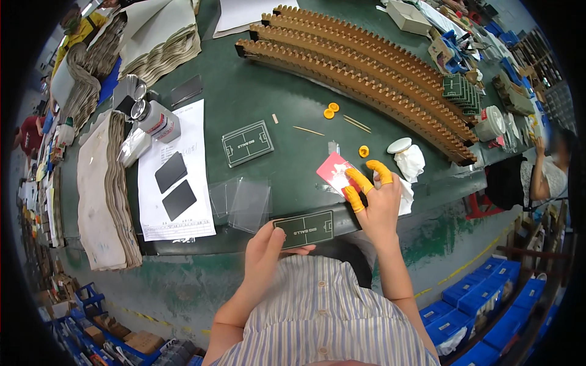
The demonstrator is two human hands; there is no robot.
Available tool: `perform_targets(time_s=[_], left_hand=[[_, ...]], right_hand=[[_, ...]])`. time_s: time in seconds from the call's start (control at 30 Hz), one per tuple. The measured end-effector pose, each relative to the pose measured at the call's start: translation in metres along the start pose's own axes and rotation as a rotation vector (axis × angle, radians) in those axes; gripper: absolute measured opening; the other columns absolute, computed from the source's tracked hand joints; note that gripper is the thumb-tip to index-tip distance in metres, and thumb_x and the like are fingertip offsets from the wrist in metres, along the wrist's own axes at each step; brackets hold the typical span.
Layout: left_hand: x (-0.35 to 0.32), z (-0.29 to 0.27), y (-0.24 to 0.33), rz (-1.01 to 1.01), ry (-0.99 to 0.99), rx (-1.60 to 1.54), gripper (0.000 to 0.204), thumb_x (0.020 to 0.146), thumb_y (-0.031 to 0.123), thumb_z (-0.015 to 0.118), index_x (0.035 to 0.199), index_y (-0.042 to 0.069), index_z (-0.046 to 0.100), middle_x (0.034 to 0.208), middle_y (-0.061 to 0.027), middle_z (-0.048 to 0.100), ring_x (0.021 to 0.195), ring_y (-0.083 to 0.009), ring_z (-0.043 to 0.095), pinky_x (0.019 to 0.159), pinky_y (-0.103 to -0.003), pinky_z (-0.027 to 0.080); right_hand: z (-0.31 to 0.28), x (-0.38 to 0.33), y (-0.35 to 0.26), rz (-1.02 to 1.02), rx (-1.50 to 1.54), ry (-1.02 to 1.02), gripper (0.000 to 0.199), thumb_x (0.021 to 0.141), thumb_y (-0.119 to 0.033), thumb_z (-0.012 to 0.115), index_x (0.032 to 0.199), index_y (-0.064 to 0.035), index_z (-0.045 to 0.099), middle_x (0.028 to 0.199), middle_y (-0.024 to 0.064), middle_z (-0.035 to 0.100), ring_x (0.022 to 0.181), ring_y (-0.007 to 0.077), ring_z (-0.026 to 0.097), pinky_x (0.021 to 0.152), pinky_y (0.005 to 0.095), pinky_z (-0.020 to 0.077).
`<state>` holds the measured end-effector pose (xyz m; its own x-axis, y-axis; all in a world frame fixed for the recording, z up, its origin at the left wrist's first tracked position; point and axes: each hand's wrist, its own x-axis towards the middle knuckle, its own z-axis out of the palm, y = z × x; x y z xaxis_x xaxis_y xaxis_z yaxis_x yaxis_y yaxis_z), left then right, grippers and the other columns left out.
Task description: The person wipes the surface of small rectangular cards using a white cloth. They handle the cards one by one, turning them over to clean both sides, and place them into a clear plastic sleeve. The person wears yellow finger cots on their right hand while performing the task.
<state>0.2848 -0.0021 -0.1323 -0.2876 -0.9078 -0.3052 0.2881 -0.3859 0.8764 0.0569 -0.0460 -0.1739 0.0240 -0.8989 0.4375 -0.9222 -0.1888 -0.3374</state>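
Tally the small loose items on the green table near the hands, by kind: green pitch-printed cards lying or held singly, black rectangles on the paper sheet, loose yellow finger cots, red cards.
Green pitch-printed cards: 2, one in the left hand at, one on the table
Black rectangles: 2
Loose yellow finger cots: 3
Red card, under the right hand: 1
Total: 8

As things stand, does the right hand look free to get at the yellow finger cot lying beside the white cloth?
Probably not at once: the right hand already pinches a red card. The finger cot lies just beyond it on open table, with nothing between.

Card (305, 229) before table (287, 104), racks (360, 67) behind
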Motion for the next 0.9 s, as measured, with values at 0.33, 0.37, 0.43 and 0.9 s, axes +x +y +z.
perform_targets(time_s=[0.33, 0.37, 0.43, 0.9], left_hand=[[0.002, 0.0, -0.006, 0.006, 0.026, -0.026, 0.042, 0.102, 0.031, 0.032, 0.113, -0.006, 0.049, 0.1, -0.019, 0.065, 0.082, -0.0254, 0.068, 0.072, -0.032, 0.056], [0.002, 0.001, -0.006, 0.013, 0.045, -0.042, 0.04, 0.102, 0.03, 0.033, 0.111, -0.006, 0.049, 0.098, -0.0202, 0.065, 0.079, -0.0269, 0.068, 0.07, -0.033, 0.057], [0.002, 0.004, -0.002, 0.002, 0.054, 0.002, 0.035, 0.101, 0.024, 0.036, 0.111, -0.006, 0.05, 0.098, -0.0196, 0.065, 0.081, -0.0256, 0.068, 0.071, -0.032, 0.057], [0.003, 0.007, -0.006, 0.425, 0.043, 0.566, 0.019, 0.084, -0.005, 0.058, 0.1, 0.001, 0.067, 0.102, -0.0087, 0.068, 0.093, -0.0184, 0.066, 0.078, -0.026, 0.051]], right_hand=[[0.002, -0.002, -0.001, 0.028, 0.014, -0.011, 0.033, 0.079, -0.03, 0.068, 0.11, -0.0161, 0.067, 0.116, 0.0077, 0.05, 0.092, 0.0274, 0.045, 0.083, 0.0397, 0.0369], [0.001, -0.002, -0.001, 0.043, 0.033, -0.01, 0.034, 0.079, -0.029, 0.068, 0.11, -0.0161, 0.067, 0.116, 0.0076, 0.05, 0.092, 0.0274, 0.045, 0.083, 0.0396, 0.0369], [0.003, -0.006, 0.001, 0.102, 0.156, 0.016, 0.033, 0.081, -0.024, 0.068, 0.113, -0.014, 0.065, 0.117, 0.008, 0.049, 0.092, 0.026, 0.045, 0.083, 0.0373, 0.0381], [-0.027, -0.031, -0.015, 0.455, 1.645, 0.05, 0.04, 0.09, -0.016, 0.052, 0.127, 0.0004, 0.05, 0.106, 0.0055, 0.053, 0.093, 0.0149, 0.046, 0.083, 0.0288, 0.035]])
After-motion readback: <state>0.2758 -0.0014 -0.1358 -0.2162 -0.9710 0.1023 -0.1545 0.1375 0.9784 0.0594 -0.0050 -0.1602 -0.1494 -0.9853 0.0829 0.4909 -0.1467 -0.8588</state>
